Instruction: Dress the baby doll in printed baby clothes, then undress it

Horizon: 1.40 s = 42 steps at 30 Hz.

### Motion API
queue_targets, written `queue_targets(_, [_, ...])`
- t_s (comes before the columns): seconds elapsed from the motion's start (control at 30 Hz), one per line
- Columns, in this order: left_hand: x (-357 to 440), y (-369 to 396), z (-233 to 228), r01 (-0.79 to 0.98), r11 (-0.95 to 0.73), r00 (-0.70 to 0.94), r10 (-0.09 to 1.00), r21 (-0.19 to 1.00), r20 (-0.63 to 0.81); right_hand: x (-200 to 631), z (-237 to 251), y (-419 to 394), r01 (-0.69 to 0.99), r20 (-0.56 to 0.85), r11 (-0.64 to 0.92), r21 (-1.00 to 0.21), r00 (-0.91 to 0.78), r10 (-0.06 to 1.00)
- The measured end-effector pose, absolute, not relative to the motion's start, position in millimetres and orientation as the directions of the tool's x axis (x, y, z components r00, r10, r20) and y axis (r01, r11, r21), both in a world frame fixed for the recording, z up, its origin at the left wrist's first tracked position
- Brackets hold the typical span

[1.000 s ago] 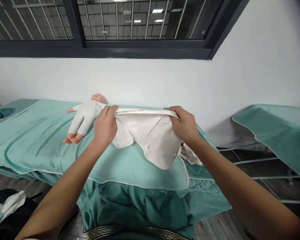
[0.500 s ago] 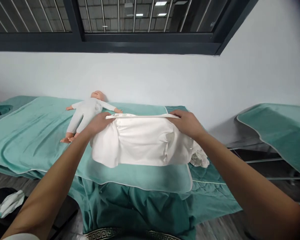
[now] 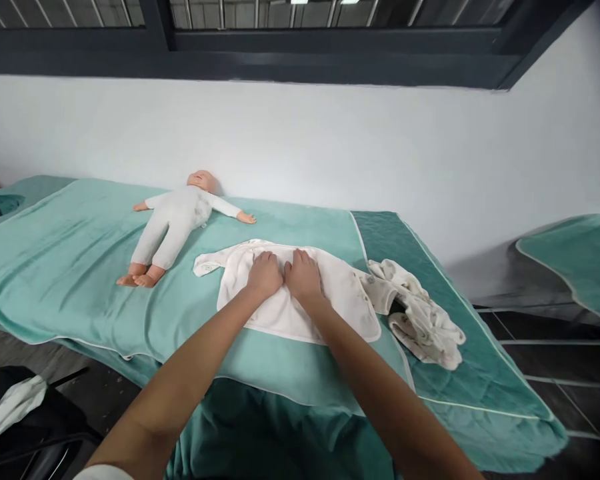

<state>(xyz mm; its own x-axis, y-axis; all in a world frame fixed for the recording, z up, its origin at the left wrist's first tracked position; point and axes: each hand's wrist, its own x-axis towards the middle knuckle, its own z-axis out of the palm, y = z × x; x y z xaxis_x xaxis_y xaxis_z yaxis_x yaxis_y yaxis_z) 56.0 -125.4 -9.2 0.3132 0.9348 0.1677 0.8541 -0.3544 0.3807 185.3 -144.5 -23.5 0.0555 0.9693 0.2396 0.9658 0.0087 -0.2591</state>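
- baby doll lies face up on the teal towel, far left
- left hand and right hand, both flat and spread, palms pressing the white baby garment mid-bed
- crumpled printed cloth just right

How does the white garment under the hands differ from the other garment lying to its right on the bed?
The white baby garment is spread flat on the light green towel, both hands, left hand and right hand, pressing on it; the printed garment lies crumpled and untouched on the darker green cover. The white one looks plain, the crumpled one faintly patterned. Both are small, pale baby clothes, and their edges meet.
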Motion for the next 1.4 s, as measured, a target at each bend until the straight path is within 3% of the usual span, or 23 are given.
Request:
queue_targets(0.2, [48,-101,-17,0.924,-0.176,0.145,0.983,0.339,0.114,193,-34,-134,0.945,0.156,-0.167,-0.281,0.217,0.964])
queue_targets(0.4, [53,-89,-9,0.924,-0.195,0.156,0.978,0.328,0.142,212,-29,-119,0.970,0.256,-0.049,-0.238,0.111,0.960])
queue_targets(0.63, [58,-48,-25,0.919,-0.228,0.200,0.973,0.320,0.117,231,-44,-71,0.961,0.236,0.012,-0.276,0.055,0.970])
queue_targets(0.87, [56,-55,-24,0.921,-0.240,0.214,0.970,0.306,0.117,230,-51,-63,0.956,0.152,-0.023,-0.294,0.071,0.986])
queue_targets(1.1, [80,-70,-17,0.959,-0.104,0.074,0.990,0.265,0.119,215,-43,-87,0.964,0.111,-0.095,-0.247,0.125,0.986])
queue_targets(1.3, [68,-118,-15,0.937,-0.224,0.184,0.969,0.268,0.166,205,-44,-136,0.983,0.172,-0.044,-0.176,0.075,0.982])
queue_targets(1.4, [32,-149,-16,0.885,-0.292,0.177,0.932,0.363,0.317,203,-46,-166,0.989,0.183,0.002,-0.149,0.025,0.983])
